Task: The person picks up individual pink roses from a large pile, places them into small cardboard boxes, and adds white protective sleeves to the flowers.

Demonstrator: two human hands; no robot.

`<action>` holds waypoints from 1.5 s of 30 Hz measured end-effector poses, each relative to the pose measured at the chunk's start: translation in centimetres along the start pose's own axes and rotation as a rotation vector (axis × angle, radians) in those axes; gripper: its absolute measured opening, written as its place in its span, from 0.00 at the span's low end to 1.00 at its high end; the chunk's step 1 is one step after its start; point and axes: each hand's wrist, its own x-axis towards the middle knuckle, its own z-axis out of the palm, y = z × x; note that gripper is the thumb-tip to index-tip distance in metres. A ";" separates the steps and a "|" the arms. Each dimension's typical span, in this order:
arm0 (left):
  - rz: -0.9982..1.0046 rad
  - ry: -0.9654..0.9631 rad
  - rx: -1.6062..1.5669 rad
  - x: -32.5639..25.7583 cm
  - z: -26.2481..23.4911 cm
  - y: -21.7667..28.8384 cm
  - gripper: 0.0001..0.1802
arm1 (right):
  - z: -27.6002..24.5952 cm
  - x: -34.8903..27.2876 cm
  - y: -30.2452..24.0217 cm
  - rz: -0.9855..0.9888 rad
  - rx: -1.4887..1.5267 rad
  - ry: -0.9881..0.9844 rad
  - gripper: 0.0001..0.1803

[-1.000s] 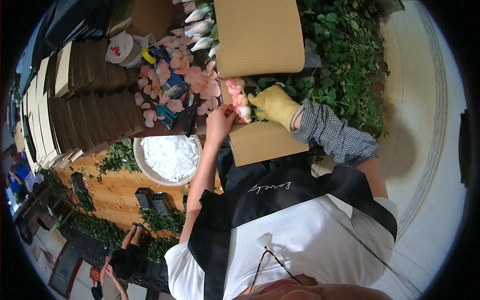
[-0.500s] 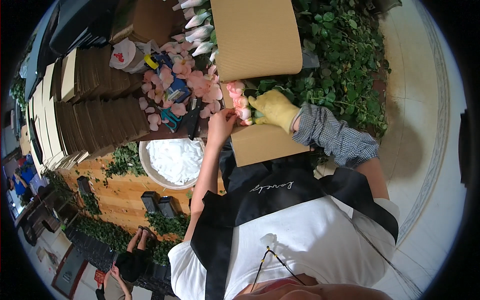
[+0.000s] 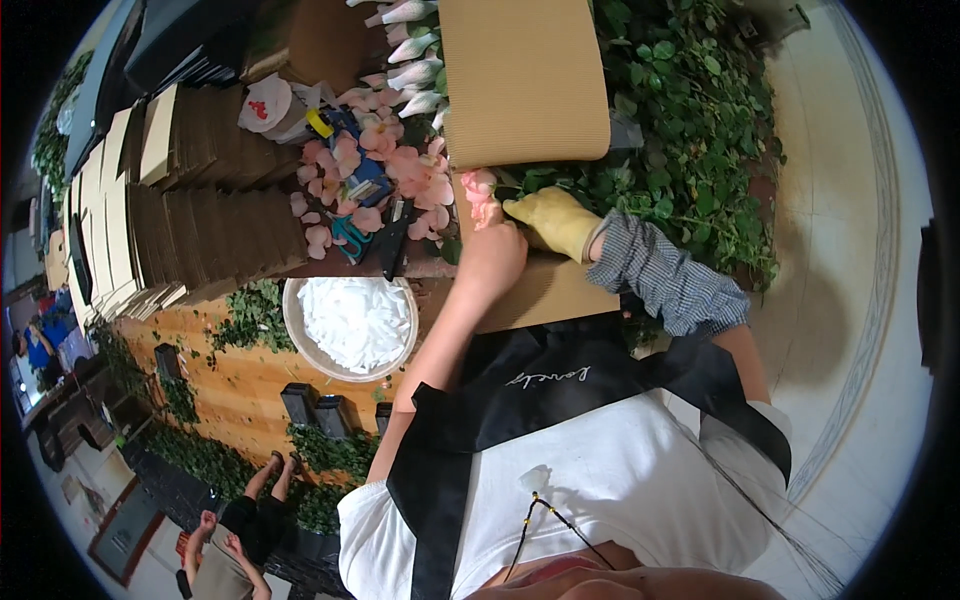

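Pink roses (image 3: 478, 185) lie with their heads in a row at the left edge of a sheet of corrugated cardboard (image 3: 556, 292). My left hand (image 3: 495, 258), bare, bends over the lower heads with its fingers curled in on a rose; the hand's back hides some of the blooms. To the right, my right hand (image 3: 556, 222) wears a yellow glove and is closed round the green stems just behind the heads. The thumb points toward the flowers, and the stems inside the glove are hidden. A broad flap of corrugated cardboard (image 3: 527, 85) lies beyond both hands.
Leafy green stems (image 3: 690, 150) cover the right of the table. Loose pink petals (image 3: 418, 178), teal-handled scissors (image 3: 350, 238) and a black cutter (image 3: 397, 240) lie left. A tub of white pieces (image 3: 357, 325) stands near stacked cardboard (image 3: 215, 225). Wrapped white buds (image 3: 412, 75) line the flap.
My left hand has moved right and turned over the lower roses, covering heads that showed before. The gloved right hand stays nearly in place. The view has shifted slightly.
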 end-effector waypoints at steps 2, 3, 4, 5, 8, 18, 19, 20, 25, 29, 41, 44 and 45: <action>-0.054 0.083 0.042 0.3 3.2 -0.5 0.16 | -1.8 0.2 -1.8 0.187 -0.096 -0.109 0.15; -0.076 -0.029 0.018 0.6 3.6 -0.2 0.13 | -2.5 0.4 -2.8 0.249 -0.236 -0.175 0.16; -0.099 -0.021 0.005 0.7 3.9 -0.1 0.13 | -2.7 0.7 -3.4 0.306 -0.379 -0.239 0.16; -0.102 -0.031 -0.005 0.6 4.2 -0.1 0.13 | -2.3 1.3 -3.6 0.278 -0.386 -0.250 0.16; -0.120 0.015 0.034 0.4 3.8 0.9 0.12 | 0.0 2.7 -2.1 0.455 -0.401 -0.158 0.11; -0.305 0.220 -0.851 1.3 0.8 -7.7 0.25 | -0.7 1.0 3.1 0.100 0.071 0.018 0.16; -0.209 0.440 -0.629 1.9 2.0 -8.6 0.28 | -0.5 1.1 2.7 0.078 0.016 0.018 0.17; -0.110 0.647 -0.397 2.7 3.8 -9.4 0.31 | -0.3 1.2 2.4 0.058 -0.039 0.020 0.18; -0.169 0.593 -0.508 5.7 7.3 -8.9 0.33 | -2.0 0.6 -0.7 0.165 0.024 0.107 0.16; -0.171 0.587 -0.709 5.4 8.3 -8.9 0.29 | -3.2 -0.1 -2.8 0.266 0.496 0.341 0.19; -0.163 0.577 -0.635 4.4 7.1 -8.4 0.26 | -2.2 -0.5 -0.9 0.242 0.203 0.362 0.23; -0.117 0.598 -0.596 4.5 7.8 -9.2 0.25 | -5.2 0.9 -2.9 0.287 0.102 0.272 0.18; -0.117 0.594 -0.596 4.5 8.1 -9.4 0.25 | -5.8 1.1 -3.6 0.312 0.044 0.211 0.16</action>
